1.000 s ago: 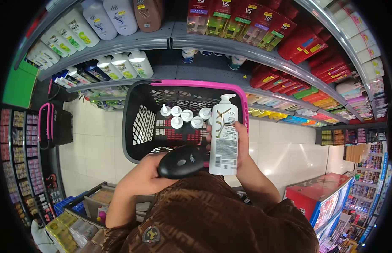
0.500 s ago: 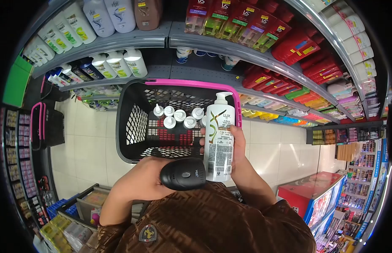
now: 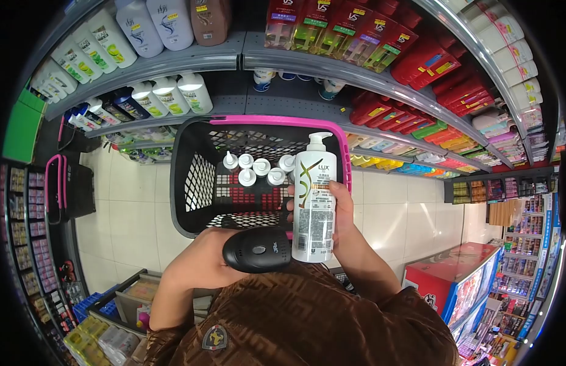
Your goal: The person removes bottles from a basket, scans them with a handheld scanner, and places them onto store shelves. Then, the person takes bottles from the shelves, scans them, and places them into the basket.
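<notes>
One bottle (image 3: 313, 210) clasped in right grip (image 3: 342, 213), pump (image 3: 319, 139) protruding beyond; left grip (image 3: 203, 257) holds scanner (image 3: 257, 250).

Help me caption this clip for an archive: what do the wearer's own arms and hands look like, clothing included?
The left hand and right hand are bare, with no gloves, watch or bracelet showing. Brown sleeves stop short of the bare forearms. The matching brown garment has a slightly shiny, tone-on-tone geometric pattern, with a shield-shaped badge near the left arm.
</notes>
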### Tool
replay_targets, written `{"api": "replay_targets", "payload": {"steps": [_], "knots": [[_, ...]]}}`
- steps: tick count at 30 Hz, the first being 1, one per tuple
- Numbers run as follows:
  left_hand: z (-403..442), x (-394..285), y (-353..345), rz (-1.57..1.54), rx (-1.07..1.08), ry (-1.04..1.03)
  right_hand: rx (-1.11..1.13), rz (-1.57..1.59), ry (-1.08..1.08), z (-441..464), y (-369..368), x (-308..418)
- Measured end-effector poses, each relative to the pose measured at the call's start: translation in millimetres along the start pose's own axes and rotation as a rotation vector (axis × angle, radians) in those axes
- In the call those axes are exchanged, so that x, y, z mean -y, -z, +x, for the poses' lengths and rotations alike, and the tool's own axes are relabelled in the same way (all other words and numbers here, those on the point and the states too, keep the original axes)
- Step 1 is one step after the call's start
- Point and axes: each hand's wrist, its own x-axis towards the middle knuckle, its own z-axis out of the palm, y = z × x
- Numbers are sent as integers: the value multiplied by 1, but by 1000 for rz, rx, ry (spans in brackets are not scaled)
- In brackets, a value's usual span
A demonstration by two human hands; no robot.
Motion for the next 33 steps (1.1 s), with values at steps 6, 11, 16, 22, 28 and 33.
{"api": "replay_targets", "payload": {"steps": [6,11,16,22,28,33], "knots": [[-2,11,0,-21,-20,-9,-5,2,-27,4,-1,-1],[3,17,-12,-151,-169,-77,-8,-51,-10,4,-9,1],[20,60,-34,-478,-386,-72,-150,57,74,13,-17,1],[49,85,-47,-731,-302,-203,-241,-159,150,15,-38,-7],[57,100,-43,-628,-315,-97,-209,-638,182,10,-37,-2],[49,111,-36,-1115,-188,92,-383,-623,113,5,-47,16]]}}
